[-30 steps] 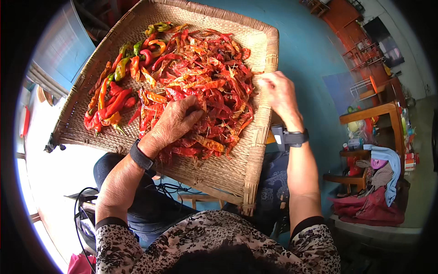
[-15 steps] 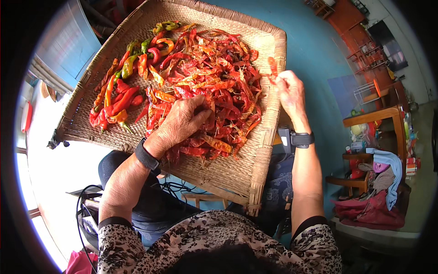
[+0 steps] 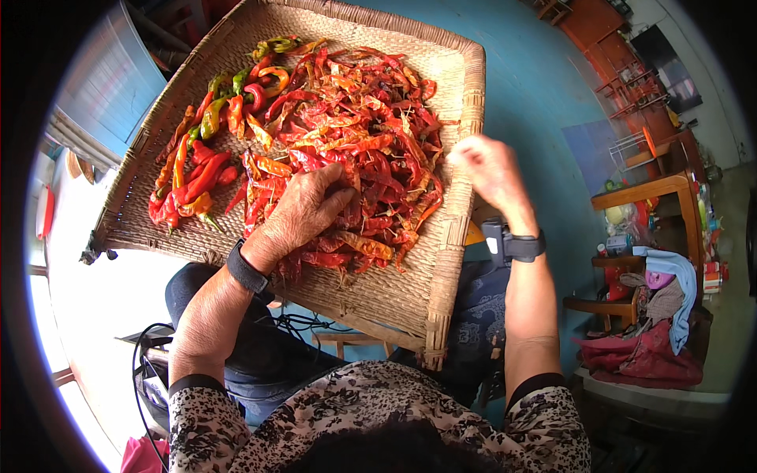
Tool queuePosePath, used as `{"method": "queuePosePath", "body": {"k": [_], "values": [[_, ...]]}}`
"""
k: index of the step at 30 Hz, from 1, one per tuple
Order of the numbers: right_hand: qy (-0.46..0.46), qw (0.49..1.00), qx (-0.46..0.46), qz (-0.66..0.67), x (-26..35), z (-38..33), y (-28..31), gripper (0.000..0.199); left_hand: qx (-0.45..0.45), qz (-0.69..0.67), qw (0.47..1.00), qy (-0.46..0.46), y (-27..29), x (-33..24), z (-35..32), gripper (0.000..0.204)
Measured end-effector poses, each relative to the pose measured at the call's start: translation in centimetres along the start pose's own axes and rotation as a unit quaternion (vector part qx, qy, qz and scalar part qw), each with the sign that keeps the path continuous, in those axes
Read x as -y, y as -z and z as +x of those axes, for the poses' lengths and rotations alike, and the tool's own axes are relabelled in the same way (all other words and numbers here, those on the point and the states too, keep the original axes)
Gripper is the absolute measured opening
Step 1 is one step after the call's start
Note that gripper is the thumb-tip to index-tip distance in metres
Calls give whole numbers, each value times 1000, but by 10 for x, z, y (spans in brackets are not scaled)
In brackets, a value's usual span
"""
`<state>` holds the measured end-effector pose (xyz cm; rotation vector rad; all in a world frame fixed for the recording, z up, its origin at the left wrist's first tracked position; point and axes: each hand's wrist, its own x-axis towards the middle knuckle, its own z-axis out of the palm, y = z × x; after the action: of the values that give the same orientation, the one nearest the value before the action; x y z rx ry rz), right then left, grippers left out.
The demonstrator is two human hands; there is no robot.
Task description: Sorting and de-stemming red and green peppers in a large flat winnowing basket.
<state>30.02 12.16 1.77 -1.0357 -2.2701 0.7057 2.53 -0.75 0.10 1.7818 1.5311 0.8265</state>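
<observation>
A large woven basket tray (image 3: 453,229) rests tilted across my lap. Wrinkled dried red chili peppers (image 3: 386,142) are heaped over its middle and right part. My left hand (image 3: 303,205) lies on the near side of this heap, fingers and thumb curled round a dried chili pepper; the fingertips are partly hidden. Just over the tray's right rim hovers my right hand (image 3: 490,172). Its fingers are bent and smeared by motion, and no pepper shows clearly in them. On the left side of the tray lie smoother, fresher red chili peppers (image 3: 206,177) and some yellow-green ones (image 3: 211,118).
Blue floor (image 3: 544,87) stretches beyond the tray. Wooden chairs (image 3: 643,193) stand at the right, with a blue cloth (image 3: 680,299) and a dark red cloth (image 3: 650,355) on the nearer one. Black cables (image 3: 296,319) hang below the tray.
My right hand has turned inward toward the tray's rim, and the dried red chili pepper it held up no longer shows. The left hand stays at the heap. The view has shifted slightly.
</observation>
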Motion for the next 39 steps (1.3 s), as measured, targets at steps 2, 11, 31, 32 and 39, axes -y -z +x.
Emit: {"method": "queuePosePath", "body": {"k": [2,11,31,32,39], "values": [[-19,992,79,-96,23,1,-15,13,-11,-13,999,-31,-2,3,-2,12],[1,998,3,-69,27,6,-17,10,-15,9,998,-54,2,0,-2,12],[47,964,54,-256,16,19,-45,9,-37,15,999,-31,-2,5,0,10],[49,964,56,-254,17,21,-47,9,-47,15,998,-39,-1,5,1,10],[-40,990,-103,-85,21,19,-22,7,-94,23,993,-68,8,4,-2,11]]}}
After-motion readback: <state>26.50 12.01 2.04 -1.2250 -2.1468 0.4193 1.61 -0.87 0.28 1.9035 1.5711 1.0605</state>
